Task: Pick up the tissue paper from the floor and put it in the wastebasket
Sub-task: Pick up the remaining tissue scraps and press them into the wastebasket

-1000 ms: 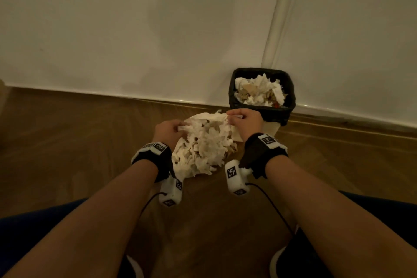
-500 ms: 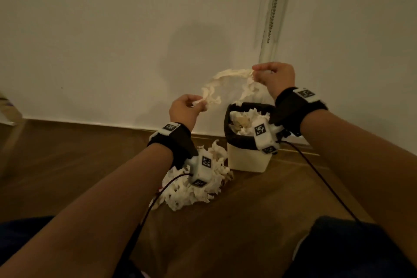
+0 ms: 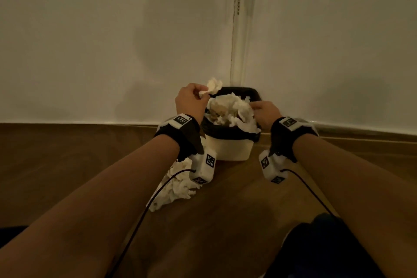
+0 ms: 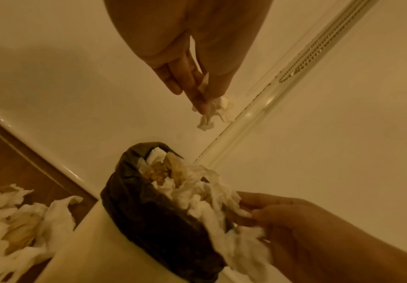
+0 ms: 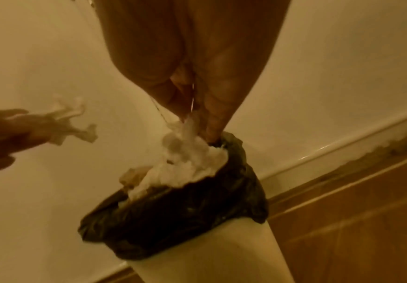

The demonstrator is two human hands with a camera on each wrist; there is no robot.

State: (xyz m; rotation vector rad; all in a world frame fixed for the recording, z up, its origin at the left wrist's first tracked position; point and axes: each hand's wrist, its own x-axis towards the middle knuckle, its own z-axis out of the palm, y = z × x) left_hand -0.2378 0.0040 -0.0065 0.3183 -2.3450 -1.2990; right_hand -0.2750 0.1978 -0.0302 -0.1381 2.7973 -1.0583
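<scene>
A cream wastebasket point(image 3: 228, 150) with a black liner point(image 4: 149, 220) stands against the wall, heaped with white tissue point(image 3: 232, 108). My left hand point(image 3: 191, 101) pinches a small crumpled tissue scrap point(image 3: 213, 88) above the basket's left rim; the left wrist view shows that scrap point(image 4: 218, 111) at my fingertips. My right hand point(image 3: 265, 111) is at the basket's right rim and pinches the tissue point(image 5: 190, 145) lying on top of the heap. A pile of tissue point(image 3: 178, 185) lies on the wooden floor left of the basket, partly behind my left wrist camera.
White walls meet in a corner behind the basket, with a vertical trim strip point(image 3: 241, 29). A white baseboard point(image 3: 67, 119) runs along the wooden floor point(image 3: 225, 221). Dark-clothed knees point(image 3: 327, 246) sit at the lower edges of the head view.
Both hands lifted a strip of tissue off the floor pile and brought it down over the basket. The right hand dropped to the rim; the left now holds only a small scrap.
</scene>
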